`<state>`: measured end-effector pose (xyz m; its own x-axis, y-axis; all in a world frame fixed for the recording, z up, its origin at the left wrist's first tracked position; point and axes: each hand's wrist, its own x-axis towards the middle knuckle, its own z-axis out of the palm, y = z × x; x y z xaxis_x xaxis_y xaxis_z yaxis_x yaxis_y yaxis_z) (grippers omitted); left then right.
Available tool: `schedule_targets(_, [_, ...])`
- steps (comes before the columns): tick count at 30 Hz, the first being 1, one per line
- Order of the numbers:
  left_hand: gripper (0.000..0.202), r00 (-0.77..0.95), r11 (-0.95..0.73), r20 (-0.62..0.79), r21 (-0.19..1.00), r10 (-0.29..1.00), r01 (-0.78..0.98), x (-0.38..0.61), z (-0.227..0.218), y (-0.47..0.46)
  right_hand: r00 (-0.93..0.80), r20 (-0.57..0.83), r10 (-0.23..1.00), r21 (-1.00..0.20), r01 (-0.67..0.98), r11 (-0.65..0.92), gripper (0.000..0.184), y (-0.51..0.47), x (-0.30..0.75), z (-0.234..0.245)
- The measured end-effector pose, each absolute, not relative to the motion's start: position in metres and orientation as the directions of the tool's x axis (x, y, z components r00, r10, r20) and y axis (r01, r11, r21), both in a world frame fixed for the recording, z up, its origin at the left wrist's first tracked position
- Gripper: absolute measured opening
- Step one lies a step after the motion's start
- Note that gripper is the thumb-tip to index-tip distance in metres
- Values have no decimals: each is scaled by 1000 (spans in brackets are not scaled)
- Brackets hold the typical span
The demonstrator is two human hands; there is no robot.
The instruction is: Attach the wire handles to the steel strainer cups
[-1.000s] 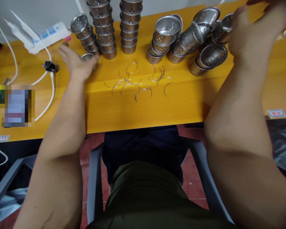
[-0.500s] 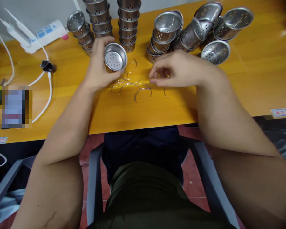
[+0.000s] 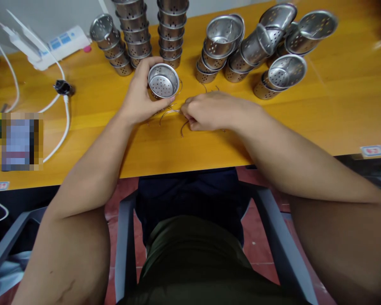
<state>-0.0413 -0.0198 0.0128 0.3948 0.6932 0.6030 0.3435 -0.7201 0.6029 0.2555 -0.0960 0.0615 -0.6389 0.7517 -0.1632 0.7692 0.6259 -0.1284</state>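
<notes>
My left hand (image 3: 139, 99) is wrapped round a small perforated steel cup (image 3: 163, 81), its open mouth facing me, just above the yellow table (image 3: 209, 144). My right hand (image 3: 209, 111) lies beside it on a scatter of thin curved wire pieces (image 3: 165, 113), fingers pinched on one wire (image 3: 184, 127) that curves out below the fingertips. The two hands nearly touch.
Tall stacks of perforated cups (image 3: 173, 31) stand at the back, and tipped piles of cups (image 3: 260, 46) lie to the right. A white power strip (image 3: 59, 44) with white cables (image 3: 65, 123) and a black plug (image 3: 62, 87) sits at the left. A grey chair frame (image 3: 123, 237) is below.
My left hand picked up a cup from the left stacks and brought it to the middle. My right hand came down from the right-hand cups onto the wires and pinched one.
</notes>
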Motion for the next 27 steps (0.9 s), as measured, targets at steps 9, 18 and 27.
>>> schedule_targets(9, [104, 368, -681, 579, 678, 727, 277, -37, 12, -22, -666, -217, 714, -50, 738, 673, 7, -102, 256, 79])
schedule_targets(18, [117, 305, -664, 596, 714, 743, 224, -30, 8, -24, -651, -234, 722, -63, 751, 657, 25, -109, 251, 77])
schedule_targets(27, [101, 303, -681, 611, 684, 731, 263, -27, 6, -22, -703, -109, 703, -363, 686, 631, 10, -97, 267, 76])
